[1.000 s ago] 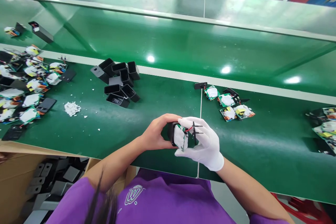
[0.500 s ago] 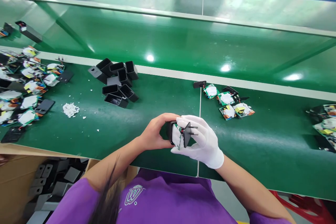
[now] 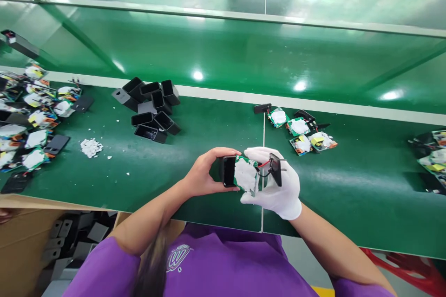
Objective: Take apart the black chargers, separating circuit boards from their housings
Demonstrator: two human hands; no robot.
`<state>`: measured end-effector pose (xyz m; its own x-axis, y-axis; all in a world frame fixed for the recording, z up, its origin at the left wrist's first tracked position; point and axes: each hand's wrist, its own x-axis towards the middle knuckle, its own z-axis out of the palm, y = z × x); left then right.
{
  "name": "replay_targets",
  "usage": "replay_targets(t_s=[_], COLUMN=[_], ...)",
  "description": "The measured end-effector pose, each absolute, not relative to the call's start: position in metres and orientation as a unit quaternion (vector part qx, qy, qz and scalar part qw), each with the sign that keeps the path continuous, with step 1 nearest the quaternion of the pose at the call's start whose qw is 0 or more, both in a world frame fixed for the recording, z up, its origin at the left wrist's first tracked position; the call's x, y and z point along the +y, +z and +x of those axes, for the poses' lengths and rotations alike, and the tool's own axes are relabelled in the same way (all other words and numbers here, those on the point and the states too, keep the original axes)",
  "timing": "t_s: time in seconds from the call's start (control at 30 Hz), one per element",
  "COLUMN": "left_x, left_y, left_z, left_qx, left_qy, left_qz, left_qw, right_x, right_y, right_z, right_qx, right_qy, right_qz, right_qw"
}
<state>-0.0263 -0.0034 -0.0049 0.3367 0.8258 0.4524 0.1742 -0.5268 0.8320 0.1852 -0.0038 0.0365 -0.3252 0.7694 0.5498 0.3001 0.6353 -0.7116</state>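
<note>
My bare left hand (image 3: pixel 204 174) is wrapped round a black plastic case (image 3: pixel 228 171) near the front of the bench. A green circuit board (image 3: pixel 246 175) with a white slab on it sticks out of the case's right-hand end. My right hand (image 3: pixel 284 190), in a white glove, grips the board by its edges. Red and black wires run from the board to a black plug cover (image 3: pixel 275 170) with metal pins, which rests against the gloved palm. How much of the board is still inside the case is hidden.
Several empty black cases (image 3: pixel 158 102) stand at centre left, beside a heap of white crumbs (image 3: pixel 91 147). Many circuit boards (image 3: pixel 36 139) crowd the far left; several more boards (image 3: pixel 299 126) lie right of centre. A box of grey-black cases (image 3: pixel 75 241) is below the bench edge.
My right hand has moved rightward with the board, so more of it shows outside the case. The plug cover now hangs farther from the board, with its wires exposed.
</note>
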Motion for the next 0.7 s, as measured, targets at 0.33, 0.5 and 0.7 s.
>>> replay_targets(t_s=[0.33, 0.5, 0.7], left_x=[-0.0046, -0.0058, -0.0051], left_y=[-0.0086, -0.0082, -0.0063], left_z=[-0.0254, -0.0255, -0.0254], left_qx=[0.321, 0.322, 0.312], left_qy=[0.481, 0.483, 0.487], left_qz=[0.734, 0.731, 0.737], left_qw=[0.356, 0.358, 0.350], right_x=[-0.0026, -0.0011, -0.0020], right_y=[0.0326, 0.0332, 0.0286], right_z=[0.1804, 0.1774, 0.1770], right_qx=[-0.814, -0.822, -0.824], right_qy=[0.229, 0.204, 0.206], right_qz=[-0.284, -0.279, -0.287], right_qw=[0.452, 0.453, 0.443])
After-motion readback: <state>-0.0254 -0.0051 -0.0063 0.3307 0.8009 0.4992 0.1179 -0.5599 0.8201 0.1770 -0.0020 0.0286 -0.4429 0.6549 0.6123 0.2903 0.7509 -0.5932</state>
